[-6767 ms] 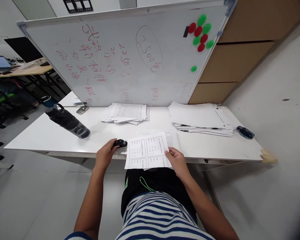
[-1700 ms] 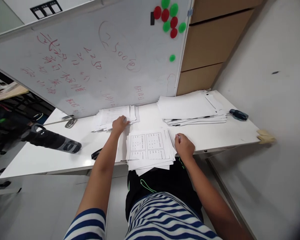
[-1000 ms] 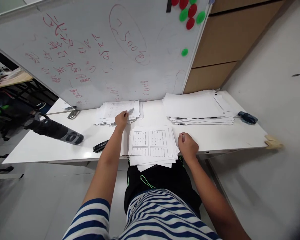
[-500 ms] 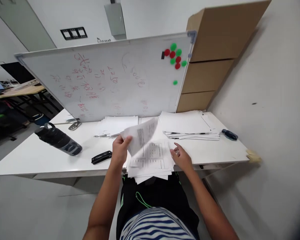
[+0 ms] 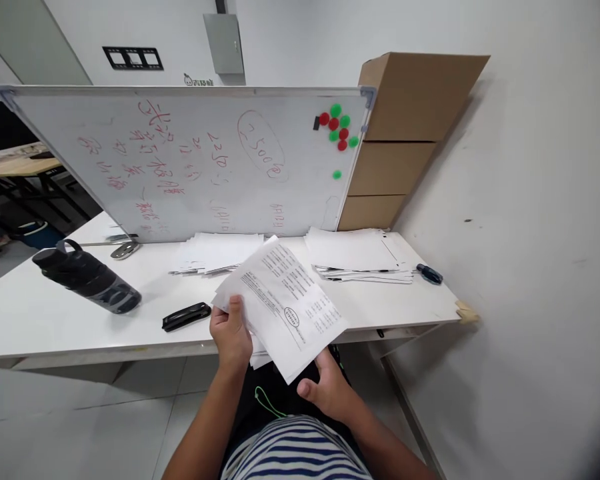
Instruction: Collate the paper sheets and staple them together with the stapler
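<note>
My left hand (image 5: 233, 337) pinches the left corner of a printed paper sheet (image 5: 285, 307), its thumb on top and its fingers underneath. The sheet is tilted, with several blocks of text and an oval stamp facing me. By its lower right edge, my right hand (image 5: 333, 390) is open, the thumb apart and the fingertips partly behind the paper. Whether those fingers touch the sheet I cannot tell. Beneath the held sheet, a bit of the lower paper pile (image 5: 261, 360) shows at the table's front edge; the rest is hidden.
Two paper stacks, a left one (image 5: 220, 252) and a right one (image 5: 353, 250), lie before the whiteboard (image 5: 190, 167). A black stapler (image 5: 186, 316) and a dark bottle (image 5: 87, 277) are on the left. Cardboard boxes (image 5: 385, 167) and a dark blue object (image 5: 429, 274) are on the right.
The held sheet has turned its printed face up and come nearer to me, now covering most of the lower pile. My right hand has moved down and left to the sheet's edge.
</note>
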